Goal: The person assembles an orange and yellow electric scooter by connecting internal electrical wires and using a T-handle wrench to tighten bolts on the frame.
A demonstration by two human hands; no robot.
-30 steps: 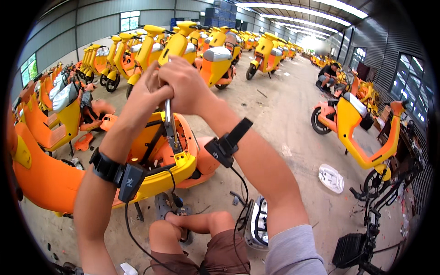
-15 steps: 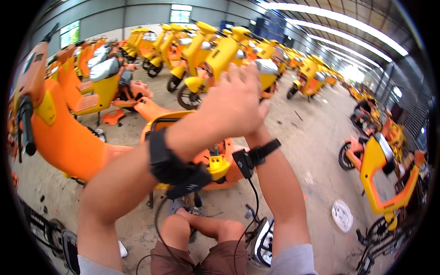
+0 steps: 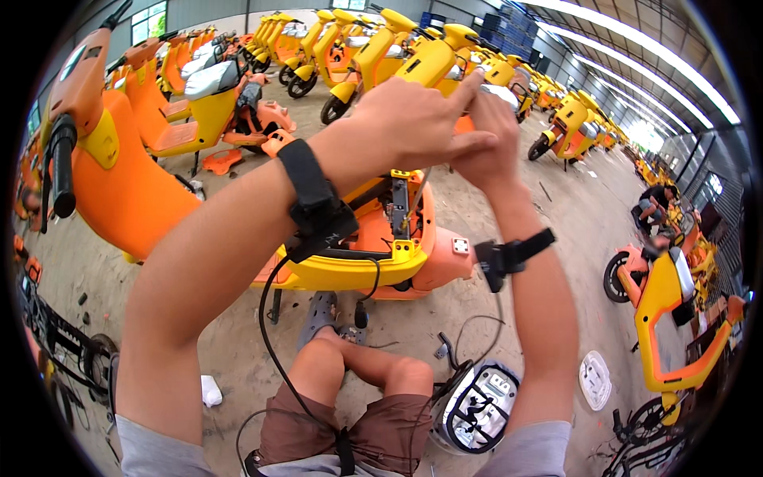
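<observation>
My left hand [image 3: 415, 119] is raised ahead of me, its index finger and thumb stretched out and apart, with nothing visible in it. It meets my right hand [image 3: 494, 147], whose fingers look bent; its palm is hidden, so whatever it may hold does not show. Below both hands stands an orange and yellow scooter [image 3: 342, 272] with its seat compartment uncovered. A thin rod [image 3: 416, 200] slants between the hands and this compartment; whether a hand holds it is unclear. Each wrist wears a black strap with a small cabled box: the left box [image 3: 322, 229] and right box [image 3: 493, 262].
An upturned seat [image 3: 481, 407] lies by my right knee, with a white plastic piece [image 3: 594, 380] farther right. Rows of scooters [image 3: 373, 60] fill the back. A yellow scooter [image 3: 648, 334] stands at right, near a crouching person [image 3: 656, 205]. An orange panel [image 3: 222, 161] lies on the floor.
The hands overlapped, left fingers pointing up; now the left hand is turned sideways and more of the right hand shows. My view has tilted down, showing more of the compartment and the upturned seat.
</observation>
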